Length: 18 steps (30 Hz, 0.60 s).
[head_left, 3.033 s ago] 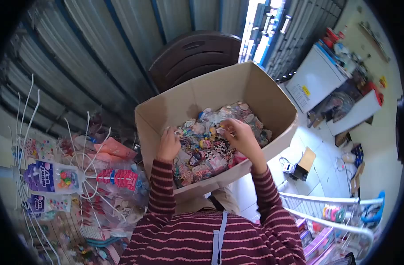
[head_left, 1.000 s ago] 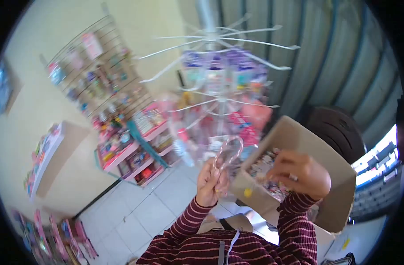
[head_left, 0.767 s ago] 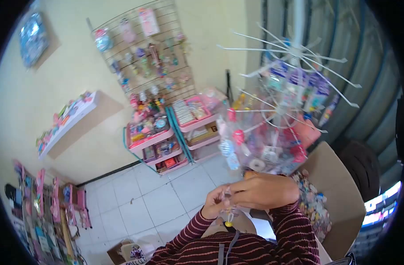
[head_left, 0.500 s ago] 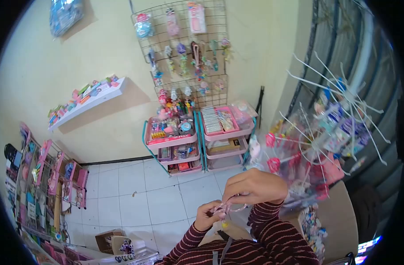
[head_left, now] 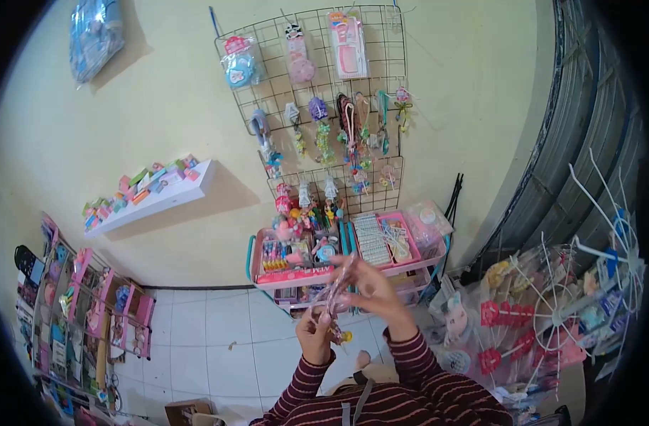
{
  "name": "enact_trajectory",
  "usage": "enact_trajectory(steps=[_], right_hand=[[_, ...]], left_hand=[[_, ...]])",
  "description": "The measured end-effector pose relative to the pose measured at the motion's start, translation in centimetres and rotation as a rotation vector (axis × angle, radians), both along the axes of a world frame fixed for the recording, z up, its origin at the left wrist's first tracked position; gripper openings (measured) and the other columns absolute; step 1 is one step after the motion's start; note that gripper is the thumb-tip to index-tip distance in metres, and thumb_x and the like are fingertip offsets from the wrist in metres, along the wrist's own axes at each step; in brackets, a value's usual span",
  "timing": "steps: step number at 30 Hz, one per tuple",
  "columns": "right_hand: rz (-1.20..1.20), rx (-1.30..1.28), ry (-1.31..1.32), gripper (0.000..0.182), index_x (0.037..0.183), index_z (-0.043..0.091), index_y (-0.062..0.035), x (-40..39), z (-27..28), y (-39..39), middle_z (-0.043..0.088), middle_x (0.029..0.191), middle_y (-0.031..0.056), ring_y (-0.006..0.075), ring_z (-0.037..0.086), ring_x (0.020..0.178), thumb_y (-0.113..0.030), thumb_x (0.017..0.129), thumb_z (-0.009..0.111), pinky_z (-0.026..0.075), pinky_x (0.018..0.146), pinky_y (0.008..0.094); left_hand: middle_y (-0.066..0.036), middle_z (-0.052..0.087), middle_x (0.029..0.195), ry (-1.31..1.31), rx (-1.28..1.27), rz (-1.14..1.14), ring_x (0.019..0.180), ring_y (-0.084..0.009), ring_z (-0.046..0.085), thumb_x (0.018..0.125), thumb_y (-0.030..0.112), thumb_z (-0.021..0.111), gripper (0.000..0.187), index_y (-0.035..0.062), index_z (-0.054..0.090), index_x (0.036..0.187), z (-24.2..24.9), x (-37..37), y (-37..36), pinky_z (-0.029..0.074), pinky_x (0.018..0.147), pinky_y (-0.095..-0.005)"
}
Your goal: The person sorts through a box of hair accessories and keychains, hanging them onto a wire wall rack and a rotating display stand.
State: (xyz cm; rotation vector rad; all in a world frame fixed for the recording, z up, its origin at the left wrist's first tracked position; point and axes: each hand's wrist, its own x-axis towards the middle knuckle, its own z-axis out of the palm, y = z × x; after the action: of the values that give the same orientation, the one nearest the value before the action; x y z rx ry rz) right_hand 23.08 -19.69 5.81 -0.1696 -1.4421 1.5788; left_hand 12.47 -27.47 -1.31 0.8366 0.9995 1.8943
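A pinkish, shiny strap [head_left: 333,292] with small charms, a yellow one among them, is stretched between my two hands in front of the carts. My left hand [head_left: 314,335] is closed around its lower end, near the charms. Higher and to the right, my right hand [head_left: 373,287] has its fingers around the strap's upper loop; fine detail there is blurred. Just beyond the hands is the pink top tray [head_left: 296,275] of a cart, filled with small items.
A wire grid [head_left: 310,85] with hanging keychains and packets is on the wall. A white shelf [head_left: 161,198] with small boxes juts out at the left. Racks [head_left: 90,312] stand at the lower left. Wrapped goods and white wire racks [head_left: 557,318] are at the right.
The view has shifted, so the wall grid and carts look closer. Both hands have risen and moved left, with the strap now held up more vertically between them.
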Motion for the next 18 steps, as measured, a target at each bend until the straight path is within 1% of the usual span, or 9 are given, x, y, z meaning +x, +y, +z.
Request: enact_trajectory(steps=[4, 6, 8, 10, 11, 14, 16, 17, 18], right_hand=[[-0.076, -0.068, -0.149, 0.022, 0.097, 0.048, 0.0018, -2.9, -5.4, 3.6, 0.050, 0.093, 0.0067, 0.0112, 0.045, 0.089, -0.008, 0.077, 0.050, 0.033, 0.079, 0.0246], [-0.110, -0.077, -0.091, 0.013, 0.089, 0.048, 0.0011, -4.2, -6.3, 4.6, 0.046, 0.084, 0.0023, 0.0080, 0.043, 0.080, -0.007, 0.079, 0.048, 0.034, 0.072, 0.0207], [-0.093, -0.171, -0.135, 0.008, 0.084, 0.047, 0.0002, -4.9, -5.9, 5.2, 0.047, 0.082, 0.0015, 0.0070, 0.044, 0.081, -0.007, 0.080, 0.047, 0.035, 0.071, 0.0200], [-0.103, -0.229, -0.095, 0.007, 0.082, 0.045, -0.0008, -5.8, -5.9, 6.2, 0.047, 0.079, 0.0015, 0.0070, 0.045, 0.078, -0.008, 0.081, 0.046, 0.035, 0.071, 0.0203], [-0.113, -0.232, -0.103, 0.007, 0.082, 0.045, -0.0008, -6.1, -6.1, 6.9, 0.047, 0.079, 0.0015, 0.0070, 0.045, 0.078, -0.008, 0.081, 0.046, 0.035, 0.071, 0.0203], [-0.314, -0.192, -0.008, 0.008, 0.084, 0.044, -0.0018, -6.6, -6.6, 9.3, 0.046, 0.073, 0.0009, 0.0054, 0.046, 0.066, -0.010, 0.083, 0.043, 0.037, 0.060, 0.0183], [-0.382, -0.374, 0.000, 0.011, 0.086, 0.044, -0.0022, -6.0, -5.4, 11.4, 0.044, 0.067, -0.0003, 0.0032, 0.041, 0.055, -0.013, 0.084, 0.042, 0.033, 0.048, 0.0161], [-0.473, -0.344, -0.025, 0.012, 0.084, 0.047, -0.0029, -5.9, -4.3, 12.7, 0.042, 0.059, -0.0028, 0.0013, 0.036, 0.047, -0.014, 0.084, 0.042, 0.028, 0.040, 0.0154], [-0.504, -0.342, -0.017, 0.012, 0.084, 0.047, -0.0029, -5.7, -3.6, 14.4, 0.042, 0.059, -0.0028, 0.0013, 0.036, 0.047, -0.014, 0.084, 0.042, 0.028, 0.040, 0.0154]], left_hand=[[-0.001, 0.048, 0.055, -0.031, -0.017, 0.052, 0.041, -0.0069, 0.045, 0.076, 0.016, 0.055, 0.019, -0.0007, 0.051, 0.083, -0.4, -1.3, 4.4, 0.035, 0.037, -0.0161], [-0.001, 0.047, 0.053, -0.030, -0.088, 0.036, 0.040, -0.0070, 0.045, 0.077, 0.015, 0.054, 0.017, -0.0004, 0.051, 0.083, -0.6, -2.1, 5.6, 0.034, 0.036, -0.0158], [0.000, 0.046, 0.051, -0.041, -0.159, 0.019, 0.040, -0.0070, 0.045, 0.077, 0.014, 0.053, 0.016, 0.0000, 0.051, 0.083, -1.1, -2.7, 6.5, 0.034, 0.035, -0.0154], [0.001, 0.047, 0.061, 0.017, -0.149, 0.036, 0.039, -0.0035, 0.034, 0.079, 0.017, 0.050, 0.017, 0.0018, 0.050, 0.085, -1.8, -3.2, 8.0, 0.027, 0.036, -0.0164], [0.001, 0.047, 0.061, 0.009, -0.152, 0.026, 0.039, -0.0035, 0.034, 0.079, 0.017, 0.050, 0.017, 0.0018, 0.050, 0.085, -2.4, -3.6, 8.8, 0.027, 0.036, -0.0164], [0.002, 0.043, 0.054, -0.045, -0.095, -0.052, 0.036, -0.0032, 0.029, 0.083, 0.019, 0.044, 0.019, 0.0021, 0.049, 0.089, -3.8, -4.9, 11.2, 0.025, 0.035, -0.0176], [0.003, 0.036, 0.047, -0.154, -0.125, -0.140, 0.034, -0.0033, 0.025, 0.085, 0.021, 0.039, 0.021, 0.0029, 0.049, 0.090, -4.0, -5.8, 13.0, 0.022, 0.034, -0.0182], [0.004, 0.030, 0.043, -0.160, -0.146, -0.114, 0.034, -0.0033, 0.023, 0.086, 0.023, 0.038, 0.022, 0.0036, 0.049, 0.088, -3.6, -6.0, 14.2, 0.020, 0.034, -0.0181], [0.004, 0.030, 0.043, -0.155, -0.145, -0.145, 0.034, -0.0033, 0.023, 0.086, 0.023, 0.038, 0.022, 0.0036, 0.049, 0.088, -3.8, -6.5, 15.5, 0.020, 0.034, -0.0181]])
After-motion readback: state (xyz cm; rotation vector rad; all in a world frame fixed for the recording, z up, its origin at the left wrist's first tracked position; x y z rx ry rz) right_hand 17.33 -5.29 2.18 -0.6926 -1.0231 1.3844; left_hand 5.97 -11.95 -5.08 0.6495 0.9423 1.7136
